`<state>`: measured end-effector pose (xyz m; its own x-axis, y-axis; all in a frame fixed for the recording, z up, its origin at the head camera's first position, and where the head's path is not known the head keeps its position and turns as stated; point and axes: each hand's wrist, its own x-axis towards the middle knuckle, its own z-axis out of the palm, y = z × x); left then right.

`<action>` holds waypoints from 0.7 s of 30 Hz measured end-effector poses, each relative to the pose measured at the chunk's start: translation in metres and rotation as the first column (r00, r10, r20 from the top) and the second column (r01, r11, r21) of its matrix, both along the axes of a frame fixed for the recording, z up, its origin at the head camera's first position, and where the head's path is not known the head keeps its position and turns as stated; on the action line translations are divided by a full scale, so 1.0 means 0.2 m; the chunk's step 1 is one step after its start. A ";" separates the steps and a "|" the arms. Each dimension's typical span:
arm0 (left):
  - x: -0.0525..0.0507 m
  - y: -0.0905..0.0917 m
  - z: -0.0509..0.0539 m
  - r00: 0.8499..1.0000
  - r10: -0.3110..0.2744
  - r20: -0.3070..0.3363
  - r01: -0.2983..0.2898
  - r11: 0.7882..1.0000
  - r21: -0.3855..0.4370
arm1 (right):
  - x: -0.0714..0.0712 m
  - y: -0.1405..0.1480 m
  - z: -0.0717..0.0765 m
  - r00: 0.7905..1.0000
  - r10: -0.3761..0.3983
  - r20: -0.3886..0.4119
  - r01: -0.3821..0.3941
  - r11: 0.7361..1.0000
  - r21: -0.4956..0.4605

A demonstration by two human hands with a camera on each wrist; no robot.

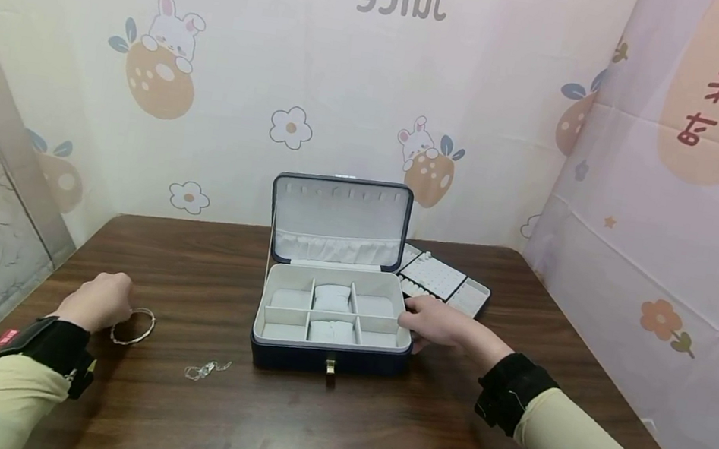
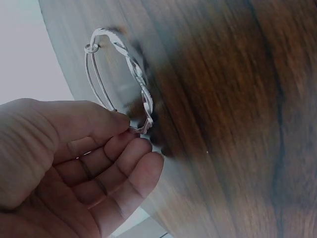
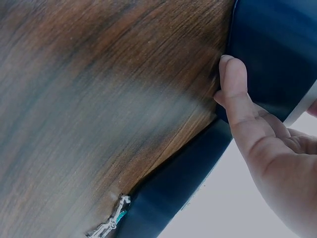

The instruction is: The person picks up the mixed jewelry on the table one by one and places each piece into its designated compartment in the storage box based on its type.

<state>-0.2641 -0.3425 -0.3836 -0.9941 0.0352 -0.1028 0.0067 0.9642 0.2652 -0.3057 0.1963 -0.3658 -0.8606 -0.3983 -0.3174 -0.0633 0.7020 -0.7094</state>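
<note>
My left hand (image 1: pixel 96 301) pinches a silver twisted bangle (image 2: pixel 138 77) between thumb and forefinger, at the table's left side. In the head view the bangle (image 1: pixel 134 327) stands out to the right of the fingers, close to the tabletop. My right hand (image 1: pixel 435 321) grips the right side wall of a navy jewelry box (image 1: pixel 292 357), thumb over the rim. In the right wrist view its fingers (image 3: pixel 237 84) lie along the box's outer side (image 3: pixel 277 54). The lid (image 1: pixel 341 222) is raised, and pale dividers split the inside; two cushions (image 1: pixel 331 297) sit in the middle compartments.
A thin silvery chain (image 1: pixel 208 370) lies on the brown wooden table (image 1: pixel 179 429), left of the box front. Behind my right hand, a pale jewelry tray (image 1: pixel 438 275) with dark dividers lies to the box's right. Printed cloth (image 1: pixel 241 85) hangs behind the table and along its right side.
</note>
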 end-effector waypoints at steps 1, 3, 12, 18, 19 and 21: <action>0.00 0.00 0.00 1.000 -0.010 -0.009 0.010 1.000 -0.003 | 0.00 0.00 0.00 1.000 -0.002 0.002 0.002 1.000 0.001; 0.00 0.00 0.00 0.999 -0.033 -0.031 0.033 0.999 -0.010 | 0.00 0.00 0.00 1.000 -0.005 0.005 0.005 1.000 0.001; -0.03 0.06 0.06 0.994 -0.095 -0.060 0.093 0.995 -0.033 | -0.01 0.00 0.00 1.000 0.006 0.004 -0.006 1.000 0.008; -0.05 0.16 0.15 0.991 -0.120 -0.067 0.119 0.993 -0.015 | 0.00 -0.01 0.01 1.000 0.005 0.010 -0.005 1.000 0.012; -0.06 0.18 0.17 0.990 -0.122 -0.070 0.121 0.992 -0.019 | 0.00 -0.01 0.01 1.000 0.005 0.011 -0.005 1.000 0.012; -0.07 0.21 0.20 0.988 -0.132 -0.076 0.130 0.991 -0.029 | 0.00 -0.01 0.01 1.000 0.004 0.009 -0.004 1.000 0.014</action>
<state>-0.2782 -0.3004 -0.3428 -0.9861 0.1638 -0.0280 0.1527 0.9596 0.2363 -0.3062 0.1951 -0.3643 -0.8563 -0.3969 -0.3305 -0.0598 0.7118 -0.6999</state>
